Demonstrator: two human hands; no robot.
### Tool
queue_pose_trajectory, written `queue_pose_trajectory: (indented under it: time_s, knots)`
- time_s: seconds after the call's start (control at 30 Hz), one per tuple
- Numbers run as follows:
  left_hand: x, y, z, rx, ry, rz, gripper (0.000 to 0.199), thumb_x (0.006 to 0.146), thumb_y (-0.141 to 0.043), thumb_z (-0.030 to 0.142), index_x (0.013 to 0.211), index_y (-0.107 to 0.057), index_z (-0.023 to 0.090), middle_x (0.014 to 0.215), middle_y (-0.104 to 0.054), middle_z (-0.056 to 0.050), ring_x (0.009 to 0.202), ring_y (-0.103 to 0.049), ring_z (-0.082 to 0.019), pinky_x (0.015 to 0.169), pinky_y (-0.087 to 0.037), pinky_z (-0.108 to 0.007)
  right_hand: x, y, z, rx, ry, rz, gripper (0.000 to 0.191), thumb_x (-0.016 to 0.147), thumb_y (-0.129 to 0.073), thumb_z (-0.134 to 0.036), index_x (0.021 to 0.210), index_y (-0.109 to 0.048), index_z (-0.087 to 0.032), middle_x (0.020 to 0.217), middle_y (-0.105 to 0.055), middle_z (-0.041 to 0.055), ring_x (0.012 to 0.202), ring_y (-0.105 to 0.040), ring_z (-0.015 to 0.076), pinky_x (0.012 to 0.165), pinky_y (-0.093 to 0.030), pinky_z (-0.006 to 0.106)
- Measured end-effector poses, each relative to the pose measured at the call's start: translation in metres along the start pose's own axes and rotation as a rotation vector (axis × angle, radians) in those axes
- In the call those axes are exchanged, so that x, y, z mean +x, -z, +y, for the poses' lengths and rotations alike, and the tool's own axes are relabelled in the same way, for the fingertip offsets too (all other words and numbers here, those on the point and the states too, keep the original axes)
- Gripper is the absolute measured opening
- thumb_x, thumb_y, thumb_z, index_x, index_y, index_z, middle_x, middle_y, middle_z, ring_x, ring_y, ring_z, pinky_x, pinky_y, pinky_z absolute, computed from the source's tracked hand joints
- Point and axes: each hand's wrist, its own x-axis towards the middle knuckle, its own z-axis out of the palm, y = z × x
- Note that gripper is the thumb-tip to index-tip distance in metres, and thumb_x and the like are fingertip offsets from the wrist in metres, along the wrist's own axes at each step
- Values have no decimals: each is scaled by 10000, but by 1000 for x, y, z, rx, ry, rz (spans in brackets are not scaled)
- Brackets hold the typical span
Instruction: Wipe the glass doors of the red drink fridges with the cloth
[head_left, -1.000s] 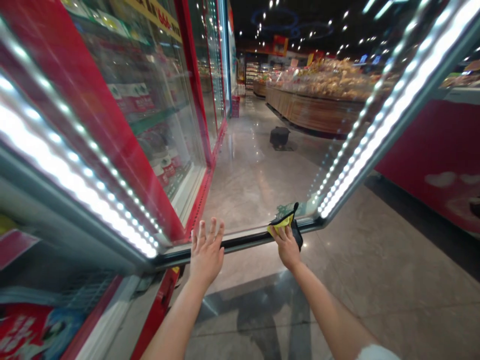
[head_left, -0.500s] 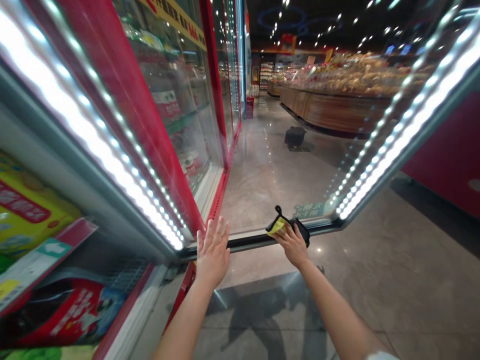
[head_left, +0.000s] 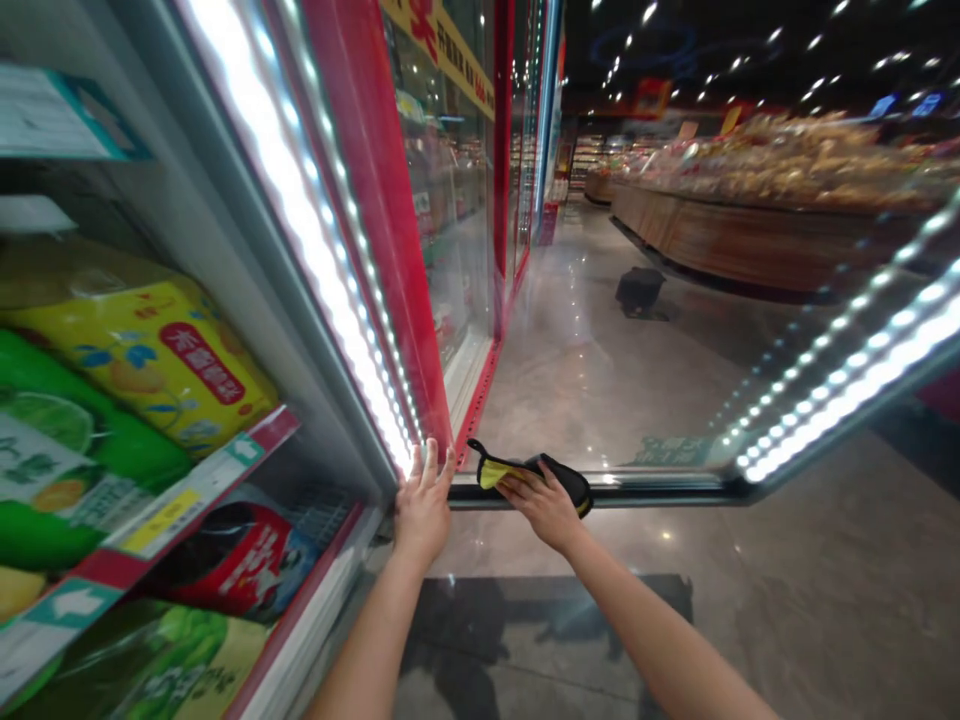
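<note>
In the forward-and-down head view, two bare hands meet the lower part of one glass door. The left hand [head_left: 421, 515] is open, its fingers stretched upward, at the door's lower left corner; whether the palm presses there cannot be told. The right hand [head_left: 547, 508] holds one cloth [head_left: 568, 481], black with a yellow side, its fingers laid over it. That cloth is at the door's bottom rail [head_left: 660, 488], just beside the left hand, and one small black loop sticks up from its left end.

Two bright light strips flank the glass, a left strip [head_left: 292, 200] and a right strip [head_left: 862, 375], both slanting down towards the rail.

At the left, one price rail [head_left: 139, 555] bears two arrow tags and one yellow tag. Behind and above it lie two packs, a yellow-labelled one [head_left: 142, 350] and a green one [head_left: 52, 450]; below are two more, a dark one with a red label [head_left: 244, 560] and a green-and-cream one [head_left: 165, 665].

Beyond the glass, one black object [head_left: 639, 290] sits on the floor [head_left: 570, 400]. Near it stands one long wooden display [head_left: 712, 235] heaped with blurred goods, too many to count.
</note>
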Motion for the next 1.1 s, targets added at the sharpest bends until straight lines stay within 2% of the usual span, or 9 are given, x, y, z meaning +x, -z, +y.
queue_pose_trajectory:
  time_s: [0.13,0.23,0.3,0.4,0.5,0.67,0.9,1.0,1.1]
  knots:
    - [-1,-9,2,-13,17,24,719,855,-448,22,1517,-446,300,1658,-236,-104,1548,-207,-339,1203,-337,-559,-19,16,27,-34,104,44,600,942,-474,-59,1482,-512,-318,1408,-661,-9,1334,-549,154,1241,-271,407]
    - [-2,-13,0,-46,27,28,741,852,-445,26,1532,-411,320,1664,-212,-86,1551,-214,-329,1171,-391,-544,-40,21,41,-75,34,14,603,941,-464,-48,1458,-539,-349,1403,-664,-16,1330,-562,176,1244,-260,435]
    - [-2,-13,-2,-63,12,26,767,835,-440,8,1534,-408,323,1666,-219,-76,1544,-247,-325,1157,-415,-520,-42,17,39,-84,4,-20,609,946,-455,-50,1465,-532,-359,1414,-656,-13,1328,-568,190,1248,-250,457]
    - [-3,-5,-8,-48,-54,32,814,798,-432,-23,1540,-403,310,1667,-249,-66,1536,-287,-305,1172,-403,-494,-25,4,24,-64,69,-28,608,958,-429,-50,1491,-502,-332,1442,-634,-8,1340,-564,180,1255,-248,458]
    - [-12,7,-17,-7,-94,35,795,824,-423,6,1578,-328,239,1669,-263,-73,1540,-295,-256,1227,-329,-471,0,-6,10,-30,155,-12,591,966,-423,-54,1491,-501,-314,1451,-627,-8,1362,-547,148,1255,-271,432]
    - [-41,16,-29,59,81,2,668,929,-430,192,1580,-308,106,1664,-271,-113,1556,-251,-281,1266,-231,-515,34,-14,-12,80,214,23,556,964,-438,-62,1470,-524,-276,1452,-625,4,1382,-535,140,1247,-329,438]
    - [-53,10,-24,133,176,-145,653,926,-410,175,1565,-333,65,1687,-186,-130,1570,-204,-266,1260,-244,-453,93,-38,-60,263,309,93,538,930,-398,-62,1424,-571,-184,1482,-596,41,1454,-450,170,1272,-294,443]
    - [-50,3,-17,153,210,-189,665,925,-436,212,1563,-335,54,1691,-156,-152,1576,-176,-273,1259,-243,-444,103,-47,-56,262,369,89,564,895,-437,-42,1431,-566,-159,1453,-623,52,1432,-476,166,1267,-309,401]
    - [-49,-6,-11,146,195,-170,685,917,-435,209,1575,-308,64,1686,-191,-156,1576,-183,-262,1260,-239,-444,94,-46,-34,242,438,71,631,868,-452,-15,1472,-520,-183,1478,-602,29,1429,-474,138,1268,-292,363]
